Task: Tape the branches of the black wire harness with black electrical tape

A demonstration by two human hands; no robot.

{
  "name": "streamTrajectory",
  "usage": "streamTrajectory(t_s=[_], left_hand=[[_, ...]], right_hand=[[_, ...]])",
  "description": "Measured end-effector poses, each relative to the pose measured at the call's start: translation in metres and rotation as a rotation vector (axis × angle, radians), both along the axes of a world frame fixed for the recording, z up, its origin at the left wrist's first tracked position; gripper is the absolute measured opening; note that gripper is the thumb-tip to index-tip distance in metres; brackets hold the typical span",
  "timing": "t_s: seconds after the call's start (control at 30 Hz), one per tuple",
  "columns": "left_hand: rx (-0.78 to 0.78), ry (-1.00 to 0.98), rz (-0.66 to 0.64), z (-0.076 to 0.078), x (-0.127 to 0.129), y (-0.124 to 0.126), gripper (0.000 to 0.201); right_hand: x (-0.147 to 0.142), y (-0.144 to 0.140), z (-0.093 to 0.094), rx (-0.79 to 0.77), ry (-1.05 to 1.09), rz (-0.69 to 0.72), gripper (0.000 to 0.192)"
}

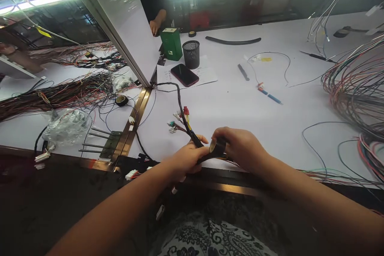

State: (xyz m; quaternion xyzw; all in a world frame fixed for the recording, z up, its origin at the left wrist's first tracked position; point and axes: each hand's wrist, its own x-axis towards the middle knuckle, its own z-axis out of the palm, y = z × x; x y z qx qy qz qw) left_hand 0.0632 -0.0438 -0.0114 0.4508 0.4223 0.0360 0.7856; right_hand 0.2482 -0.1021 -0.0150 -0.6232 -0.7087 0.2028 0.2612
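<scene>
My left hand [187,159] grips a black-taped wire harness [183,118] near the table's front edge. The harness runs up and away from my hand, with red, white and green connectors [179,120] fanning out of it. Pressed against the harness just right of my left thumb is a roll of black tape [217,147], which my right hand [243,148] holds. Loose coloured wires trail out to the right from under my right hand.
On the white table lie a phone [184,75] on a sheet of paper, a black mesh cup [191,54], a green box [171,44], a blue pen [271,96] and a black tube [233,41]. Wire bundles [357,84] pile at right and left [57,94]. Another person's hand [155,27] rests at the far edge.
</scene>
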Motion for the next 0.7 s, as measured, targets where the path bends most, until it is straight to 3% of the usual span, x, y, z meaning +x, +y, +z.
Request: streamTrajectory(t_s=[0.1,0.2,0.3,0.4,0.43,0.5,0.57,0.6,0.7], left_hand=[[-0.036,-0.064,0.006,-0.007,0.001,0.008,0.031],[-0.038,-0.117,0.033,-0.008,0.002,0.014,0.034],[-0.019,-0.143,-0.001,-0.004,-0.001,0.018,0.034],[0.002,-0.145,-0.084,0.004,-0.003,0.016,0.042],[0.014,-0.138,-0.109,0.007,-0.004,0.015,0.043],[0.055,-0.113,-0.137,0.011,-0.004,0.012,0.040],[0.090,-0.082,-0.149,0.013,-0.004,0.009,0.038],[0.096,-0.065,-0.154,0.014,-0.004,0.007,0.037],[0.098,-0.042,-0.160,0.013,-0.005,0.001,0.039]], right_hand=[[-0.013,-0.010,0.005,0.172,-0.188,0.228,0.022],[-0.027,-0.027,0.001,0.245,-0.317,0.344,0.028],[-0.029,-0.046,-0.007,0.134,-0.264,0.319,0.028],[-0.013,-0.053,-0.005,0.020,-0.045,0.351,0.026],[-0.005,-0.050,-0.003,0.025,0.043,0.329,0.025],[0.012,-0.037,0.002,0.026,0.194,0.159,0.026],[0.025,-0.017,0.003,-0.149,0.301,-0.043,0.023],[0.029,-0.007,0.003,-0.304,0.344,-0.035,0.021],[0.031,0.013,-0.003,-0.747,0.524,0.244,0.031]])
